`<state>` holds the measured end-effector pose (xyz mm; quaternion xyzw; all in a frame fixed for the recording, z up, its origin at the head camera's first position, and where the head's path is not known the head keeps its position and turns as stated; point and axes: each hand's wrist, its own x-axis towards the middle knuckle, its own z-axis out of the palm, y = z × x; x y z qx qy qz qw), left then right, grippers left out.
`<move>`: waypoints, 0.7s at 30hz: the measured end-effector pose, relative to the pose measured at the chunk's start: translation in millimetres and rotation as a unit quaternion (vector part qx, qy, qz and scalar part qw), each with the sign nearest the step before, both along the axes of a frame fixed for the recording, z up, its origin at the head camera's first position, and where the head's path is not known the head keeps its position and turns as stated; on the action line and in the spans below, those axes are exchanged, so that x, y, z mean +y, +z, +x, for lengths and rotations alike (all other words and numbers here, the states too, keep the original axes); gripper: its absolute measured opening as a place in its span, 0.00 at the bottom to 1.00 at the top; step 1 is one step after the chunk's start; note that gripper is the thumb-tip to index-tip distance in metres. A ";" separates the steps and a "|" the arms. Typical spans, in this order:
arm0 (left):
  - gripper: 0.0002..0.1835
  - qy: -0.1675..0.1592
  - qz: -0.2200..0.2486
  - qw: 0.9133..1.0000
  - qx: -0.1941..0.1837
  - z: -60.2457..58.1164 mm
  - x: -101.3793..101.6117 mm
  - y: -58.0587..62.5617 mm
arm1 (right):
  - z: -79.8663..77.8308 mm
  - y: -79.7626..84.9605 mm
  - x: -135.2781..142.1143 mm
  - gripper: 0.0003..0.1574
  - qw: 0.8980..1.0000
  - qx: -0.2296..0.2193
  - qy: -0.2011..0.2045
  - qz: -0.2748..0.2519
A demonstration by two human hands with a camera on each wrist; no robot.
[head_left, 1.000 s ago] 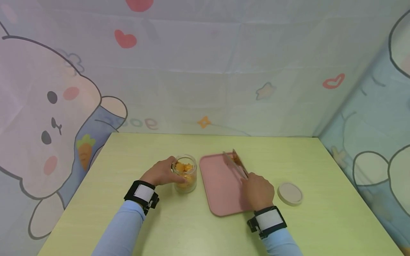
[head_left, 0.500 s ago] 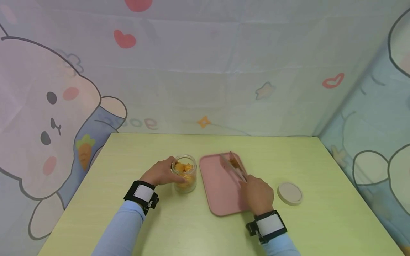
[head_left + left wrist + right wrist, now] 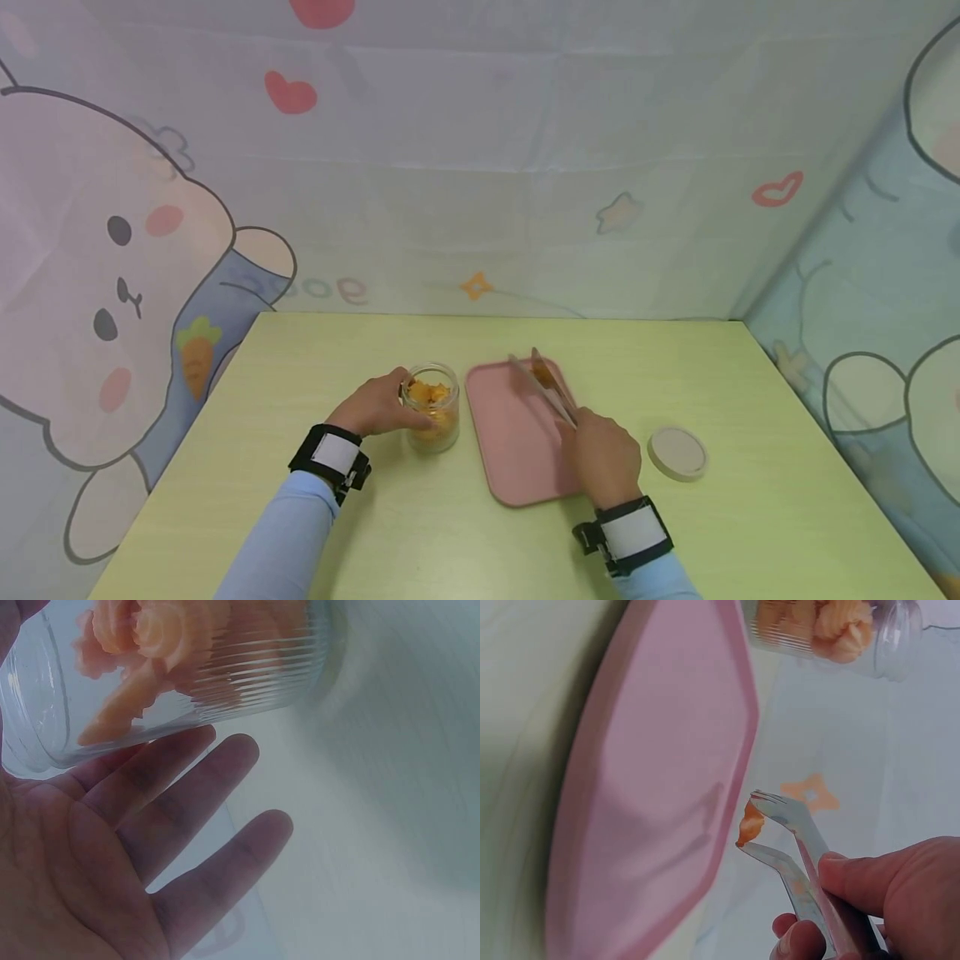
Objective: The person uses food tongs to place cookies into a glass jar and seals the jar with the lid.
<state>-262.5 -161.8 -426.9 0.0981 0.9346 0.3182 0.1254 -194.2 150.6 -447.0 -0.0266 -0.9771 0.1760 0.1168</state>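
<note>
My left hand [image 3: 382,405] holds a clear glass jar [image 3: 444,429] at its side, thumb across the front. Orange ridged, twisted snack pieces [image 3: 172,630] fill much of the jar, which has no lid on. In the left wrist view several fingers stretch out beneath the ribbed glass. My right hand [image 3: 603,454] grips metal tongs [image 3: 804,847] between thumb and fingers. An orange piece [image 3: 751,823] is caught between the tong tips, over the far end of the pink tray [image 3: 513,450]. The tongs cast a shadow on the tray.
A round pale lid [image 3: 678,454] lies on the light yellow table [image 3: 765,517], right of the tray. Behind the table hangs a printed cloth [image 3: 450,167] with cartoon figures.
The tongs have shifted left and dipped, then risen slightly over the tray's far end, with the orange piece between their tips. My left hand and the jar have stayed still.
</note>
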 end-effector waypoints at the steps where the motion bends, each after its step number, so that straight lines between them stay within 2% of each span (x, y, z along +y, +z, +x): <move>1: 0.39 0.000 0.000 1.000 -0.001 0.1 0.0 -0.1 | 0.4 1.1 -0.5 0.17 1.000 0.004 0.002 0.000; 15: 0.39 0.000 -0.005 1.000 -0.002 0.2 1.0 0.4 | 12.9 29.1 -15.3 0.16 0.997 0.068 0.020 -0.004; 21: 0.40 0.000 -0.007 1.000 0.000 -0.7 0.6 -0.5 | 19.0 41.3 -24.5 0.18 0.993 0.108 0.032 0.018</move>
